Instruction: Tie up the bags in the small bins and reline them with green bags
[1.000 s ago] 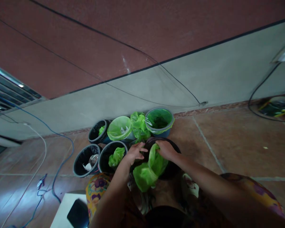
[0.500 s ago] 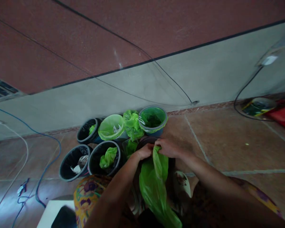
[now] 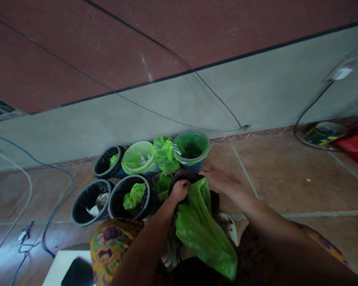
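Here's the green bag (image 3: 205, 234), thin, crinkled and translucent, narrow at its far end and swelling into a long, loose billow on the near side. Underneath, brown floor tiles (image 3: 286, 178) with pale joints; at the far side a wall (image 3: 155, 107), reddish above and pale grey below. A blue cable (image 3: 72, 186) snakes along on the left, and a blue bin (image 3: 200, 163) with a green liner stands beyond the hands. The bag? Its far end sits at the mouth of a dark bin (image 3: 188, 174), between both hands. Left hand (image 3: 179, 191), fingers curled, at the left rim; right hand (image 3: 214, 180) at the far right edge. Whether either grips the plastic, I can't tell.
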A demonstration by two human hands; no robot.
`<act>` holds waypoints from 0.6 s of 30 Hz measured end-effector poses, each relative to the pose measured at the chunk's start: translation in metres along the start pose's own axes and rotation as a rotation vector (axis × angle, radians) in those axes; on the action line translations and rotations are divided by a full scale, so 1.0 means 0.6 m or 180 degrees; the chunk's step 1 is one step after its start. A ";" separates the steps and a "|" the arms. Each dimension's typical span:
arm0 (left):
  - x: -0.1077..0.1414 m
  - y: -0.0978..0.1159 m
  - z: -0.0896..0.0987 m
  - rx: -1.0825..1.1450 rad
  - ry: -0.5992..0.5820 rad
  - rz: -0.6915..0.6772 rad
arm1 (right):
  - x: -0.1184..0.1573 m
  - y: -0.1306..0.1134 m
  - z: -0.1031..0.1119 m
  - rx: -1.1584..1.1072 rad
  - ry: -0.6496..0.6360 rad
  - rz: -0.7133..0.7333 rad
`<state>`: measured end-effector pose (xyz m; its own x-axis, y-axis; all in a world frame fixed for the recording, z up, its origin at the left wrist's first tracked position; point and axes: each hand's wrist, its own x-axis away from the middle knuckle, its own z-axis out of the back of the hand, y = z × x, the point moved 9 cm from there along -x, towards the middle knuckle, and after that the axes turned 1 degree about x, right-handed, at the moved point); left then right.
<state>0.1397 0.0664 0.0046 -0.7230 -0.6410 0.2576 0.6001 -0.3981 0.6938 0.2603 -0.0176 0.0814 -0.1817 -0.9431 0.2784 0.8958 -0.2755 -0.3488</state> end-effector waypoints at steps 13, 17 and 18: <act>0.004 -0.028 0.011 0.0160 0.0382 0.0552 | -0.035 0.024 -0.006 -0.0287 0.0070 -0.0657; 0.023 0.040 0.039 0.0125 0.0676 0.0584 | -0.031 0.051 -0.003 -0.0182 0.0216 -0.1253; 0.031 0.066 0.037 0.0136 0.0584 0.0520 | -0.030 0.053 -0.002 -0.0153 0.0249 -0.1313</act>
<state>0.1424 0.0533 0.0518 -0.5411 -0.8045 0.2450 0.6861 -0.2539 0.6818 0.2917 -0.0097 0.0644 -0.5529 -0.7628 0.3354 0.7219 -0.6395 -0.2643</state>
